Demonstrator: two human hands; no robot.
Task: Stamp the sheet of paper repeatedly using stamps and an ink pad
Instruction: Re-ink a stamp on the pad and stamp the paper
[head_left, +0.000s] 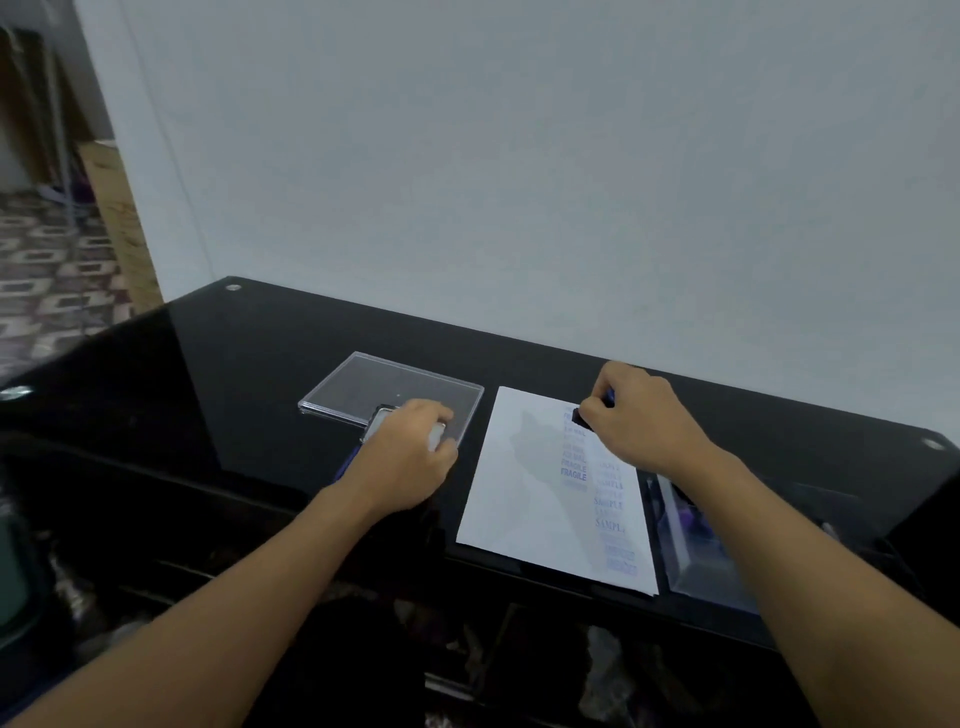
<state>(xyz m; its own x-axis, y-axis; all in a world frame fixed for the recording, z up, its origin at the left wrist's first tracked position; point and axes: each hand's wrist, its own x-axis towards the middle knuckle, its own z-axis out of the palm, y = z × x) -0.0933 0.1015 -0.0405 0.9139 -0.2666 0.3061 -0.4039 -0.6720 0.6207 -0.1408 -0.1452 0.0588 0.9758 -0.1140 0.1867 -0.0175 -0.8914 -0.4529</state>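
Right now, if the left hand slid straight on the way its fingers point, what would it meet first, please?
Probably the clear plastic lid lying just beyond the ink pad that the left hand holds, though depth is hard to judge.

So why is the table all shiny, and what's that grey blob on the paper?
Head view: the black glass table mirrors the pale wall, so it looks shiny; the grey blob on the paper is the shadow of the right hand holding the stamp; the fainter stamped words are too blurry to read.
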